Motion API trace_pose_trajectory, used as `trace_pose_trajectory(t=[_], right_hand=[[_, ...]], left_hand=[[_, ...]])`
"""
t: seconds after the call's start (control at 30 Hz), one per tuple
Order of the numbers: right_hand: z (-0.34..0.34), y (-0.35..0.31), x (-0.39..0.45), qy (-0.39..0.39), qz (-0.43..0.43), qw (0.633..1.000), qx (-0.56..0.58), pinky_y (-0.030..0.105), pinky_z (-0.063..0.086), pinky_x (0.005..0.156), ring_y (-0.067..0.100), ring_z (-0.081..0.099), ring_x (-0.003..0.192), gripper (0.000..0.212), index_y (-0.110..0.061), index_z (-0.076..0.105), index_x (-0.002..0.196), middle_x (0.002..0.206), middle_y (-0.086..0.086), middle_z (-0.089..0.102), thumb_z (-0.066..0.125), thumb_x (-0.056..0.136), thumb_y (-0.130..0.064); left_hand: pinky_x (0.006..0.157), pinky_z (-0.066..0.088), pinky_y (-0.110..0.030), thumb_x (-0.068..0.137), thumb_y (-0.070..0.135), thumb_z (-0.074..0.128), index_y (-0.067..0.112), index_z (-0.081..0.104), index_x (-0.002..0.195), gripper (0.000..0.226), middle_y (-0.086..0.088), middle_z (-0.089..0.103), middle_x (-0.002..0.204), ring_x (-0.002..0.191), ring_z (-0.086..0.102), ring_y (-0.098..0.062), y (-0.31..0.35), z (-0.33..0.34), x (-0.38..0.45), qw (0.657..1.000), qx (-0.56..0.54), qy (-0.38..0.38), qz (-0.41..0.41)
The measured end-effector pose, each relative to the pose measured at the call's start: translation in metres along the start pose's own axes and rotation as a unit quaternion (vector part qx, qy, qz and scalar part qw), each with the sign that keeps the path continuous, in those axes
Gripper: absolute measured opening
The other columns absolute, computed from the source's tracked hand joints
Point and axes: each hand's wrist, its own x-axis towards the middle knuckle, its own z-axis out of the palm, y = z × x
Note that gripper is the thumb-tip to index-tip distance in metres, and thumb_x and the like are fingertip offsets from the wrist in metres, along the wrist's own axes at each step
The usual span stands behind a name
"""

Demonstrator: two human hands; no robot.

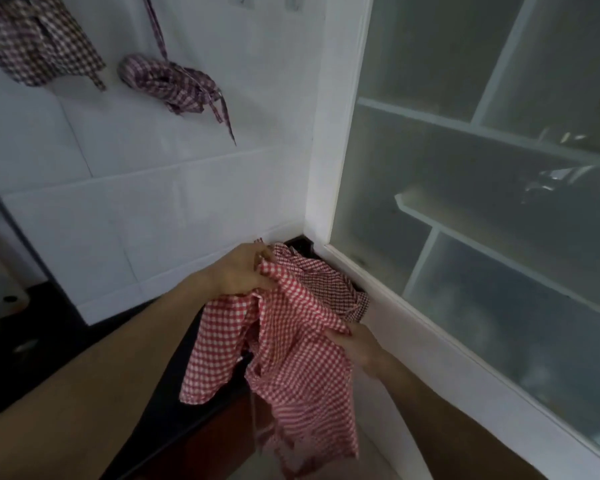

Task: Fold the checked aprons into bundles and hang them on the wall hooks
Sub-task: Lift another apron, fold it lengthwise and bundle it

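Facing tiled wall (146, 188); one bundled apron (167, 81) hangs there already. Red checked apron (291, 341) droops loose over dark counter (174, 393) edge, unfolded. Left hand (243, 271) pinches its top edge, right hand (361, 344) grips a side. Advice: pull cloth taut, align edges before folding.

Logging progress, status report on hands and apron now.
Left hand, right hand both gripping red-and-white checked cloth apron, unfolded. One dark checked bundle hanging on white wall. Nothing obstructing.
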Motion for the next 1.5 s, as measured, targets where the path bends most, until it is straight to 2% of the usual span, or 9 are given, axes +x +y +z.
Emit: trace_pose_trajectory(t=[0.13,0.27,0.5,0.67,0.77,0.93,1.1,1.2,1.5], right_hand=[[-0.022,0.002,-0.003,0.122,-0.001,0.991,0.061,0.032,0.055,0.085,0.017,0.069,0.088,0.012,-0.021,0.072,0.085,0.095,0.003,0.075,0.077,0.085,-0.032],[-0.014,-0.007,-0.012,0.043,-0.009,0.997,0.063,0.034,0.058,0.087,0.020,0.073,0.087,0.018,-0.016,0.077,0.096,0.087,0.001,0.077,0.079,0.079,-0.023],[-0.002,-0.009,-0.044,-0.102,-0.090,0.990,0.021,0.033,0.056,0.092,0.016,0.072,0.097,0.040,-0.017,0.074,0.110,0.102,-0.001,0.077,0.087,0.072,-0.015],[-0.028,0.038,-0.060,-0.093,0.027,0.965,-0.242,0.032,0.045,0.094,0.011,0.061,0.105,0.066,-0.023,0.065,0.124,0.121,-0.007,0.066,0.089,0.064,-0.039],[-0.037,0.072,-0.053,-0.018,0.072,0.939,-0.336,0.037,0.051,0.085,0.023,0.064,0.095,0.045,-0.016,0.069,0.106,0.107,0.004,0.069,0.077,0.077,-0.050],[-0.046,0.061,-0.053,0.175,-0.034,0.949,-0.259,0.027,0.053,0.072,0.015,0.063,0.077,0.010,-0.021,0.064,0.080,0.083,-0.004,0.068,0.068,0.079,-0.013],[-0.041,0.014,-0.064,0.259,-0.126,0.940,-0.183,0.011,0.040,0.052,0.003,0.046,0.057,0.044,-0.024,0.049,0.060,0.061,-0.008,0.054,0.048,0.062,0.020],[-0.034,-0.001,-0.068,0.240,-0.164,0.937,-0.194,0.012,0.034,0.055,0.002,0.040,0.056,0.049,-0.027,0.042,0.058,0.059,-0.011,0.046,0.042,0.059,0.021],[-0.031,-0.034,-0.071,0.113,-0.220,0.935,-0.255,0.019,0.053,0.067,-0.002,0.061,0.075,0.053,-0.030,0.060,0.063,0.071,-0.014,0.063,0.056,0.060,0.023]], left_hand=[[0.103,0.046,-0.030,0.059,0.064,0.085,0.035,0.062,0.127,0.077,0.014,0.064,0.124,0.108,0.060,-0.004,-0.060,0.027,-0.016,0.970,0.161,-0.144,-0.109],[0.119,0.027,-0.042,0.050,0.072,0.084,0.036,0.021,0.155,0.127,0.011,0.032,0.155,0.140,0.036,-0.016,-0.082,0.083,-0.033,0.955,0.173,-0.177,-0.163],[0.082,0.054,-0.034,0.069,0.053,0.075,0.008,0.072,0.104,0.057,-0.003,0.074,0.098,0.089,0.068,-0.011,-0.046,0.155,-0.040,0.999,-0.035,0.015,0.018],[0.073,0.048,-0.020,0.078,0.020,0.084,0.010,0.069,0.087,0.020,0.006,0.069,0.082,0.076,0.060,0.003,-0.048,0.173,-0.045,0.995,-0.095,-0.015,0.016],[0.081,0.049,-0.023,0.081,0.014,0.081,0.011,0.066,0.091,0.018,0.009,0.068,0.083,0.080,0.063,0.003,-0.044,0.171,-0.044,0.984,-0.152,-0.090,-0.023],[0.098,0.045,-0.036,0.078,0.035,0.081,0.018,0.064,0.088,0.026,0.002,0.069,0.094,0.099,0.066,-0.018,-0.048,0.165,-0.050,0.929,-0.184,-0.295,-0.123],[0.068,0.056,-0.027,0.075,0.018,0.086,0.011,0.055,0.095,0.037,-0.002,0.066,0.088,0.068,0.063,-0.003,-0.048,0.173,-0.038,0.965,-0.156,-0.193,-0.086],[0.068,0.051,-0.014,0.078,0.024,0.084,0.016,0.054,0.116,0.049,0.002,0.066,0.105,0.081,0.062,-0.003,-0.037,0.170,-0.035,0.972,-0.167,-0.160,-0.033],[0.069,0.052,-0.022,0.091,0.012,0.069,0.010,0.065,0.073,0.019,0.007,0.069,0.067,0.068,0.066,-0.008,-0.031,0.168,-0.009,0.957,-0.281,-0.068,0.024]])
